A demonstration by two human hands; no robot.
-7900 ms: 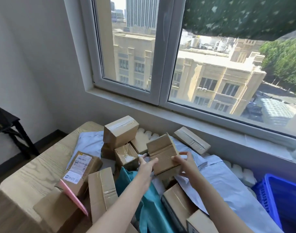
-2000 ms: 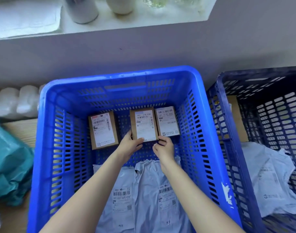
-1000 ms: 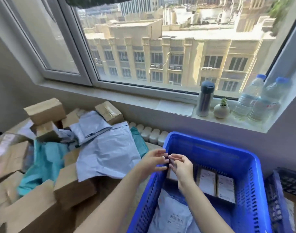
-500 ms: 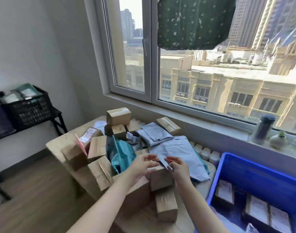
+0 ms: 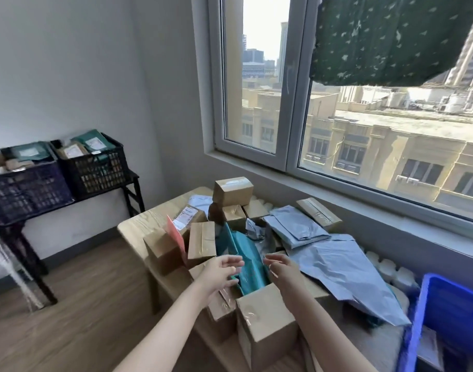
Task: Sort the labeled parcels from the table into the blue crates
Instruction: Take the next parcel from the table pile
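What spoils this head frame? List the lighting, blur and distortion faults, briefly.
Head view: strong daylight through the window leaves the interior dimmer and the sunlit rooftops near washed out; wide-angle lens bends the window frame and tilts the walls; motion blur smears the left hand, right hand and the blue crate at the right edge; the dark crates at left are soft, their labels unreadable.
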